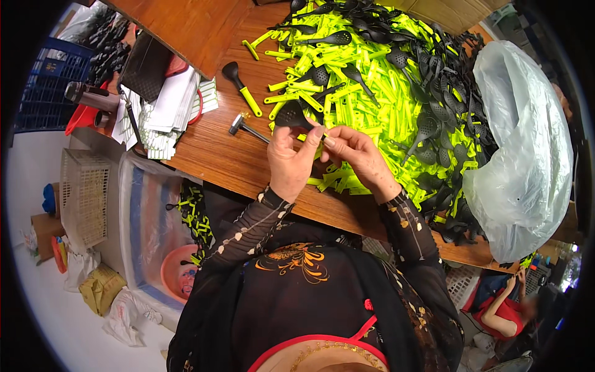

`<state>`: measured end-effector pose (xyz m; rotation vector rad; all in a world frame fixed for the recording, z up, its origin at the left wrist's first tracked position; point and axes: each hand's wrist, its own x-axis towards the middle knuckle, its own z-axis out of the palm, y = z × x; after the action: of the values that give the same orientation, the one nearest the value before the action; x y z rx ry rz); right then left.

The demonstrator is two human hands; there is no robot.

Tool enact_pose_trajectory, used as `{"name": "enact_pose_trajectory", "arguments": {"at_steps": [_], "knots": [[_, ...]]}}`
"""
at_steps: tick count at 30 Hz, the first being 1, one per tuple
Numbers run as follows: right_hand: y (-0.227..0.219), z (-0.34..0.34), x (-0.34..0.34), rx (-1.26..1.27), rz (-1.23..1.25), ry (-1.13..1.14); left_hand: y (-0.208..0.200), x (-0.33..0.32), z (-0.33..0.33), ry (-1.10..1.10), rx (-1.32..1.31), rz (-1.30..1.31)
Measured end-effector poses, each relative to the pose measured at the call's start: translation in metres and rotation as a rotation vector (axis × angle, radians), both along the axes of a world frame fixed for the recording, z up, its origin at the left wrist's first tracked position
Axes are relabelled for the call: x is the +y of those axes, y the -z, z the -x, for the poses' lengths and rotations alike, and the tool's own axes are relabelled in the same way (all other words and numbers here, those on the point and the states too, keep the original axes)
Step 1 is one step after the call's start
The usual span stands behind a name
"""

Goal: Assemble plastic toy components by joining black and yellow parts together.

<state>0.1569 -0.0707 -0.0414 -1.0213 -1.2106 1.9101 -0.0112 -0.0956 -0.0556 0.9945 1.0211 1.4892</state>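
Note:
A black slotted spoon head (292, 115) is held up over the near edge of the wooden table, its bowl toward the upper left. My left hand (290, 160) is closed round it just below the bowl. At the stem end, the fingertips of my right hand (361, 158) pinch the same piece; they hide its tip. Left of my hands lies a hammer (238, 125) with a metal head. Beyond it rests a black spoon (242, 87) with a lime-green handle. A big heap of lime-green handles (365, 118) fills the table ahead and right of my hands.
Black spoon heads (441, 111) lie over the heap's far and right sides. A cloudy plastic bag (517, 155) bulges at the right. Papers (173, 102) are stacked at the left beside a wooden board (180, 31). A person in red (503, 313) sits at the lower right.

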Motion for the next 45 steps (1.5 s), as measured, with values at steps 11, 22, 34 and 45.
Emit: {"name": "enact_pose_trajectory", "arguments": {"at_steps": [11, 22, 34, 45], "knots": [[0.004, 0.013, -0.021, 0.060, -0.110, 0.067, -0.013, 0.004, 0.044, 0.442, 0.141, 0.171], [-0.019, 0.022, 0.001, -0.040, -0.186, -0.214, -0.019, -0.011, 0.054, 0.264, 0.257, -0.127], [-0.006, 0.020, 0.153, -1.032, -1.313, 0.024, 0.015, 0.019, 0.061, 0.003, -0.268, 0.214], [-0.018, 0.015, 0.092, -0.565, -0.957, -0.077, 0.015, 0.014, 0.062, 0.030, -0.126, 0.175]]}}
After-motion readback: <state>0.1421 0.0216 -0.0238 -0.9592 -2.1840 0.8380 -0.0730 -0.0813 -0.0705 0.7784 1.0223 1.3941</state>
